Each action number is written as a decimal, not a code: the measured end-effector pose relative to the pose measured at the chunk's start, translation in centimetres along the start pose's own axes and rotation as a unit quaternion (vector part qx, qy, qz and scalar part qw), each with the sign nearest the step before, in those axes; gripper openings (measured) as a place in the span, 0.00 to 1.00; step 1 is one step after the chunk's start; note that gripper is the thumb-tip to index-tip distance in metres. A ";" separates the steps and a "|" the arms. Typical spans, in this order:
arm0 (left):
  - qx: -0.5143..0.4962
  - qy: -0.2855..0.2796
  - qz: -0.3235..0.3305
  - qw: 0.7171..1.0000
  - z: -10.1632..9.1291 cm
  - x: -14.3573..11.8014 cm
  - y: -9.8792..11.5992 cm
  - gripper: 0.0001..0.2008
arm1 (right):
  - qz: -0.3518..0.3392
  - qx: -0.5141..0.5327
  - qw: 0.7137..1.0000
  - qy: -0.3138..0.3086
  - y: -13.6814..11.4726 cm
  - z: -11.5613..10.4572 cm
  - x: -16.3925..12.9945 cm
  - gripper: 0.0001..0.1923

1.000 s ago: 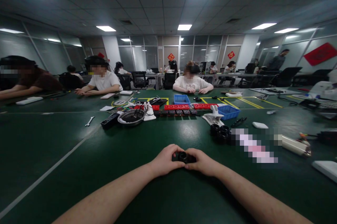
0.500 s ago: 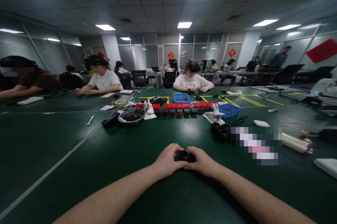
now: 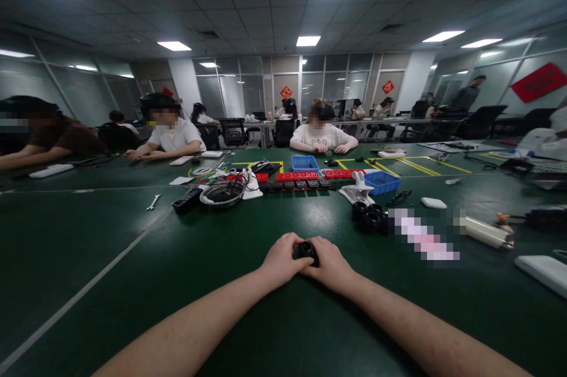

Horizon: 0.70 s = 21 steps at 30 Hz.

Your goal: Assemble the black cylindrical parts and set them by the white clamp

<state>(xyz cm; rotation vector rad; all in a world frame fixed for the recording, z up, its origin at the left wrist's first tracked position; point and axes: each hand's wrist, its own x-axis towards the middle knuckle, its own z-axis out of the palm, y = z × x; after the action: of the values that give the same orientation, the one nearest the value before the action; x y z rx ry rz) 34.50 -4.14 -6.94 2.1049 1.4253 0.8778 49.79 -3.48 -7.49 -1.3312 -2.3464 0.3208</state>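
Above the green table (image 3: 248, 330), a small black round part with a hollow centre (image 3: 306, 249) is between my two hands; its exact kind I cannot make out. My left hand (image 3: 283, 257) grips it from the left, thumb across the near side. From the other side, my right hand (image 3: 331, 262) wraps round it with fingers curled over the far edge. The fingers hide much of its outline. Farther right lies a cluster of similar black round parts (image 3: 372, 221), apart from my hands.
A white clamp-like stand (image 3: 357, 189) and a blue bin (image 3: 383, 182) stand beyond the cluster. Left are a metal bowl (image 3: 222, 202), a black box (image 3: 186, 201) and a wrench (image 3: 153, 202). Red power strips (image 3: 296, 176) lie mid-table. Co-workers sit across the table.
My right hand has shifted left, closer to my left hand, and closed farther round the black part. More of the part's round top shows. The camera view has shifted slightly.
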 end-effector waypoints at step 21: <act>-0.041 -0.113 0.034 0.992 -1.6 0.1 -0.1 0.17 | -0.065 0.201 0.967 -0.142 1.9 -2.1 0.6 0.09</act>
<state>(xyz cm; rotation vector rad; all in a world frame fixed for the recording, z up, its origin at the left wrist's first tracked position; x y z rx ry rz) 33.29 -3.99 -5.86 2.1251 1.1900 0.6849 51.94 -2.05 -6.25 -0.9842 -2.4029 0.9448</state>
